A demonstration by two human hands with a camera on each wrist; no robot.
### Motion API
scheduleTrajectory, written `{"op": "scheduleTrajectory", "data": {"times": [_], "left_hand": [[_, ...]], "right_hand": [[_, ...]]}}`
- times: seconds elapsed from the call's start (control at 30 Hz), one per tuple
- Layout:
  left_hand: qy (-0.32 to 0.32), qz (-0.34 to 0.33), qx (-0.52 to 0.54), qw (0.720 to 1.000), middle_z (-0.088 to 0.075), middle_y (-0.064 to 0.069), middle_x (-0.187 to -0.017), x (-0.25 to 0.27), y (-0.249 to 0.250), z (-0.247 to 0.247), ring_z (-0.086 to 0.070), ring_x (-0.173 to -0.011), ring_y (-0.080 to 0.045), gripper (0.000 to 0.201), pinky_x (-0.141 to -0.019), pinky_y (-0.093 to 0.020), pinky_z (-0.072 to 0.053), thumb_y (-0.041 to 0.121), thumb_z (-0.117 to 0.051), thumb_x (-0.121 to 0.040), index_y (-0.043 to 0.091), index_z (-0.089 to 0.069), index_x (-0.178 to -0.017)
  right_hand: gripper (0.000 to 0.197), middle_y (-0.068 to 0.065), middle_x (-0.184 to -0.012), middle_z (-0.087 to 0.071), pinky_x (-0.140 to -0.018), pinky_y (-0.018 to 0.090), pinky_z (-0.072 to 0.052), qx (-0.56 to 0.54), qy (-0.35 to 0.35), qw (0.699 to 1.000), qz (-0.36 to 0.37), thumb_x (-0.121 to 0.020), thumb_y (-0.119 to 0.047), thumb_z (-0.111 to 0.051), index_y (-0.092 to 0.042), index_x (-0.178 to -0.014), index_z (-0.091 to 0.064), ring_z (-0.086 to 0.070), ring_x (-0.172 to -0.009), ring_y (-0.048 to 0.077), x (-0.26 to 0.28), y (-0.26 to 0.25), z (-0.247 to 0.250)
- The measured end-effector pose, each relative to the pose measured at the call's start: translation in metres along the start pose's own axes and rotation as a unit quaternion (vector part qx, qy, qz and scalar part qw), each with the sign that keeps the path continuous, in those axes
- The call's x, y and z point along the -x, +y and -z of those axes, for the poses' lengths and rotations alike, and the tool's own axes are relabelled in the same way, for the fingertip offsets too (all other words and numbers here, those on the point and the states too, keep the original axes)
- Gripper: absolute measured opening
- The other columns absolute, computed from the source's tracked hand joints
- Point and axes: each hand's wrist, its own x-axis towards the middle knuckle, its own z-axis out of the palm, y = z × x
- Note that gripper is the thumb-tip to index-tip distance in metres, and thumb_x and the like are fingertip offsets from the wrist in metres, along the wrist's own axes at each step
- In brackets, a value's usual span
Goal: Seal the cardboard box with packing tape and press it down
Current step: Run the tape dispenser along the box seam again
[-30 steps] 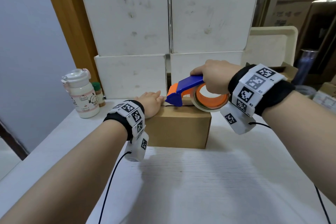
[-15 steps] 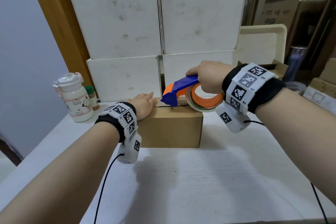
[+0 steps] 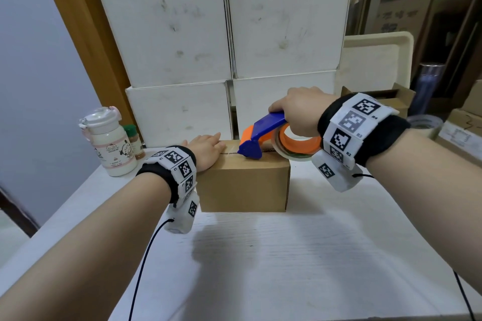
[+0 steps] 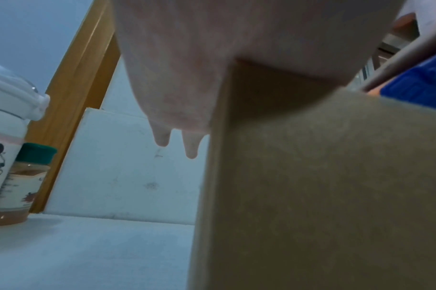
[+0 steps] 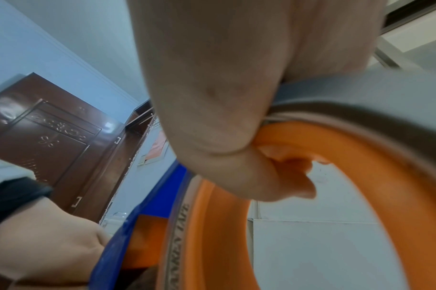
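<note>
Head view, from the left: two containers stand on the white table point(image 3: 260, 268), one white bottle point(image 3: 110, 143) and one small green-capped jar point(image 3: 134, 142) just behind it. Next, the left hand point(image 3: 206, 151) lies flat, fingers straight, on the left end of the one brown cardboard box point(image 3: 245, 187) sitting mid-table. On the box top rests the blue nose of one tape dispenser point(image 3: 263, 135), its orange-cored tape roll point(image 3: 297, 146) gripped by the right hand point(image 3: 300, 109), fingers curled through the core. Six white boxes point(image 3: 167, 34) are stacked behind.
</note>
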Motion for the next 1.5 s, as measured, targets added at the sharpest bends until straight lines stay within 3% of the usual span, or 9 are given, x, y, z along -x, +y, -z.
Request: {"op": "scheduleTrajectory", "data": {"times": [0.27, 0.37, 0.5, 0.57, 0.67, 0.87, 1.07, 1.2, 1.5], "left_hand": [[-0.013, 0.035, -0.081, 0.996, -0.013, 0.001, -0.161, -0.003, 0.006, 0.0, -0.003, -0.15, -0.02, 0.054, -0.12, -0.048, 0.002, 0.039, -0.012, -0.102, 0.022, -0.008, -0.153], [0.019, 0.025, -0.115, 0.993, -0.014, 0.002, -0.16, -0.004, 0.011, 0.002, -0.002, -0.15, -0.02, 0.052, -0.12, -0.049, 0.002, 0.033, -0.014, -0.103, 0.02, -0.01, -0.153], [0.039, -0.003, -0.066, 0.997, -0.03, -0.004, -0.155, -0.009, 0.02, 0.0, -0.024, -0.144, -0.022, 0.052, -0.12, -0.042, -0.013, 0.017, -0.029, -0.1, 0.02, -0.02, -0.151], [0.017, 0.006, 0.015, 1.0, -0.037, -0.006, -0.151, -0.008, 0.021, -0.002, -0.035, -0.139, -0.025, 0.046, -0.116, -0.036, -0.025, 0.02, -0.029, -0.101, 0.019, -0.033, -0.147], [0.044, -0.016, 0.027, 0.999, -0.045, -0.008, -0.143, -0.002, 0.023, -0.007, -0.038, -0.133, -0.024, 0.043, -0.113, -0.039, -0.027, 0.03, -0.021, -0.103, 0.015, -0.046, -0.134], [0.012, 0.003, -0.033, 0.999, -0.02, 0.0, -0.158, -0.002, 0.029, -0.008, -0.007, -0.149, -0.018, 0.05, -0.118, -0.046, -0.009, 0.031, -0.017, -0.102, 0.017, -0.022, -0.149], [0.0, -0.012, -0.043, 0.999, -0.011, 0.001, -0.161, -0.003, 0.024, -0.007, -0.001, -0.15, -0.018, 0.052, -0.12, -0.046, -0.006, 0.033, -0.015, -0.102, 0.018, -0.013, -0.152], [-0.01, -0.021, -0.049, 0.999, -0.009, 0.003, -0.161, -0.006, 0.01, -0.004, -0.001, -0.15, -0.016, 0.052, -0.121, -0.044, -0.002, 0.035, -0.013, -0.103, 0.022, -0.012, -0.153], [-0.016, 0.006, -0.064, 0.998, -0.009, 0.005, -0.161, 0.0, -0.019, 0.004, -0.001, -0.15, -0.015, 0.051, -0.121, -0.045, -0.001, 0.033, -0.013, -0.103, 0.024, -0.01, -0.153]], "right_hand": [[0.045, 0.003, -0.096, -0.046, -0.079, 0.034, -0.032, 0.04, -0.006, 0.999, 0.002, -0.085, -0.003, -0.047, -0.028, -0.121, -0.056, -0.044, -0.084, 0.024, -0.006, -0.008, 0.001], [0.043, 0.002, -0.095, -0.047, -0.078, 0.033, -0.032, 0.038, -0.006, 0.999, 0.001, -0.085, -0.004, -0.048, -0.028, -0.12, -0.056, -0.044, -0.084, 0.023, -0.006, -0.008, 0.001], [0.041, 0.0, -0.092, -0.048, -0.077, 0.033, -0.03, 0.034, -0.002, 0.999, 0.003, -0.084, -0.004, -0.048, -0.027, -0.116, -0.057, -0.044, -0.083, 0.022, -0.005, -0.008, 0.001], [0.04, 0.0, -0.091, -0.049, -0.076, 0.033, -0.03, 0.033, -0.001, 0.999, 0.003, -0.084, -0.003, -0.048, -0.027, -0.114, -0.058, -0.045, -0.083, 0.023, -0.005, -0.008, 0.001], [0.038, 0.001, -0.09, -0.048, -0.076, 0.033, -0.031, 0.033, -0.002, 0.999, 0.004, -0.083, -0.002, -0.048, -0.026, -0.112, -0.058, -0.044, -0.083, 0.023, -0.004, -0.008, 0.001], [0.04, 0.002, -0.093, -0.046, -0.077, 0.034, -0.031, 0.036, -0.008, 0.999, 0.001, -0.084, -0.003, -0.048, -0.026, -0.115, -0.057, -0.043, -0.083, 0.024, -0.004, -0.01, 0.002], [0.039, 0.002, -0.093, -0.049, -0.075, 0.034, -0.032, 0.021, -0.007, 1.0, 0.002, -0.084, -0.004, -0.048, -0.027, -0.115, -0.056, -0.045, -0.083, 0.024, -0.003, -0.009, 0.002], [0.036, -0.001, -0.082, -0.047, -0.071, 0.032, -0.034, -0.023, -0.003, 1.0, -0.006, -0.085, -0.005, -0.046, -0.024, -0.114, -0.056, -0.046, -0.077, 0.021, 0.001, -0.009, 0.0], [0.031, 0.004, -0.101, -0.054, -0.074, 0.031, -0.036, -0.011, -0.003, 1.0, 0.016, -0.085, -0.019, -0.051, -0.023, -0.115, -0.056, -0.047, -0.081, 0.022, -0.008, -0.04, 0.009]]}}
